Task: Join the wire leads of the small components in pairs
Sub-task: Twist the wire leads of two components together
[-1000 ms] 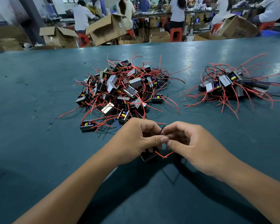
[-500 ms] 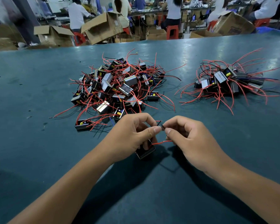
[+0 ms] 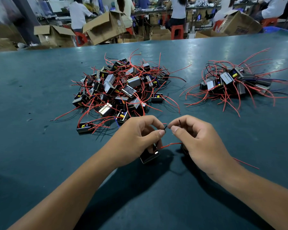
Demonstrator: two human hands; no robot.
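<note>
My left hand (image 3: 138,138) pinches a thin black lead (image 3: 165,127) between thumb and forefinger, and a small black component (image 3: 149,157) hangs under its palm. My right hand (image 3: 196,140) pinches another black lead (image 3: 179,121) that sticks up past its forefinger; its own component is mostly hidden beneath the palm. A red wire (image 3: 170,144), twisted at its middle, runs between the two hands below the fingertips. The two pairs of fingertips sit a small gap apart above the table.
A big heap of black components with red leads (image 3: 121,87) lies on the green table (image 3: 32,100) just beyond my hands. A smaller heap (image 3: 231,82) sits at the right. A loose red lead (image 3: 246,163) trails by my right wrist. Cardboard boxes and seated people fill the background.
My hands have drawn slightly apart and the camera has shifted. The black lead ends now show between the fingertips, and the red wire hangs lower between the hands.
</note>
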